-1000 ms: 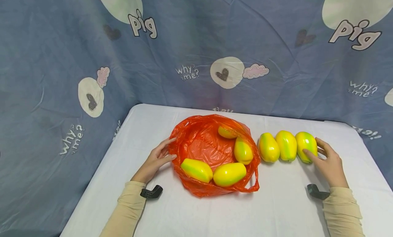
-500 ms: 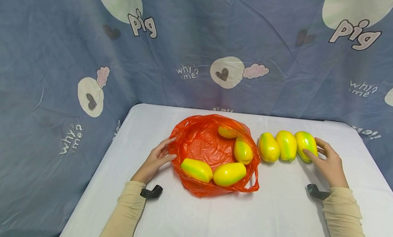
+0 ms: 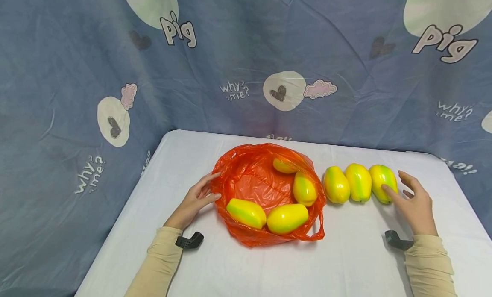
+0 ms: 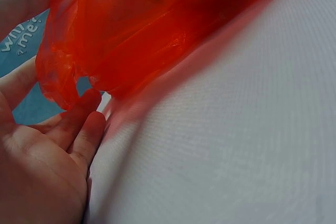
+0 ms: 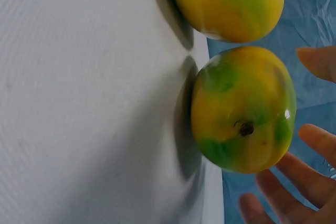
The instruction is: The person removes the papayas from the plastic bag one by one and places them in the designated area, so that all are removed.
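A red plastic bag (image 3: 265,181) stands with its mouth wide on the white table, several glossy yellow-green papayas (image 3: 246,213) inside it. At its left rim my left hand (image 3: 194,203) rests fingers and thumb against the plastic; in the left wrist view a fold of the bag (image 4: 131,40) hangs beside the relaxed fingers. To the bag's right, three papayas stand in a row. My right hand (image 3: 415,203) is beside the rightmost papaya (image 3: 383,183), thumb and fingers spread. In the right wrist view the fingers are around that papaya (image 5: 244,108) without gripping it.
The middle papaya (image 3: 358,182) and the left papaya (image 3: 336,185) of the row lie close together near the bag's right side. A bag handle (image 3: 317,228) loops out at the front right. Behind the table (image 3: 269,271) hangs a blue printed cloth (image 3: 238,45).
My right hand has loosened from the rightmost papaya and drawn slightly right, its fingers coming away. That papaya shifted slightly left earlier. My left hand and the bag stay put.
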The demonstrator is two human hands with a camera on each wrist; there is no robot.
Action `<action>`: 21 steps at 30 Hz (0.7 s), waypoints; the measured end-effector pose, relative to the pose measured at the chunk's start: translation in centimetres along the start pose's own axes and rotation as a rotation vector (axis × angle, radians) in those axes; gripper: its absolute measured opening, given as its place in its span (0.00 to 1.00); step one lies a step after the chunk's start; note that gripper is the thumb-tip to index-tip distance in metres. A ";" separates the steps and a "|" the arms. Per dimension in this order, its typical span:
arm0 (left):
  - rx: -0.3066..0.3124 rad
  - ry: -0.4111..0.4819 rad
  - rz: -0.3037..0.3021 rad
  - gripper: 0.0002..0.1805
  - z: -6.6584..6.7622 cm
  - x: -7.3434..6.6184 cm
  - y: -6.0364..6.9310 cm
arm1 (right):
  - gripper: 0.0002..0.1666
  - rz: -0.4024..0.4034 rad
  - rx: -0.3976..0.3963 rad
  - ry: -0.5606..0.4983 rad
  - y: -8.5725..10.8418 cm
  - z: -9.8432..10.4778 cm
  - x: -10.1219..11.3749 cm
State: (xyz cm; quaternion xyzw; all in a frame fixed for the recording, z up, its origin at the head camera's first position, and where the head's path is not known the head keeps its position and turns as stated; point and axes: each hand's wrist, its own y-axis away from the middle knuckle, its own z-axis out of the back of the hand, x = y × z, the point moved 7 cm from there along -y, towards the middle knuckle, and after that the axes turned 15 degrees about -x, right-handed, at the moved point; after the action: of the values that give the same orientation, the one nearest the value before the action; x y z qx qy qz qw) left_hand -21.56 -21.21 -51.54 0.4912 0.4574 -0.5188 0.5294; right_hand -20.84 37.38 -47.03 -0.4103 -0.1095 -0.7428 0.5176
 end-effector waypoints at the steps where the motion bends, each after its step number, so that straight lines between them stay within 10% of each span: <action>1: 0.003 0.007 -0.003 0.33 0.0 0.0 0.0 | 0.44 -0.002 -0.024 -0.006 0.0 0.1 0.1; 9: 0.013 0.026 -0.005 0.33 -0.1 0.0 0.1 | 0.35 0.033 -0.183 -0.109 0.1 1.0 2.5; 21: 0.005 0.011 -0.002 0.33 -0.1 -0.1 0.1 | 0.31 0.252 -0.101 -0.318 1.4 -0.2 7.0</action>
State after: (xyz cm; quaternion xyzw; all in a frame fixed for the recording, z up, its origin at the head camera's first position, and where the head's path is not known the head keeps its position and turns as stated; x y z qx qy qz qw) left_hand -21.48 -21.15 -51.43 0.4949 0.4595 -0.5178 0.5253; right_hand -20.64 31.86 -42.43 -0.5581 -0.1002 -0.6026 0.5615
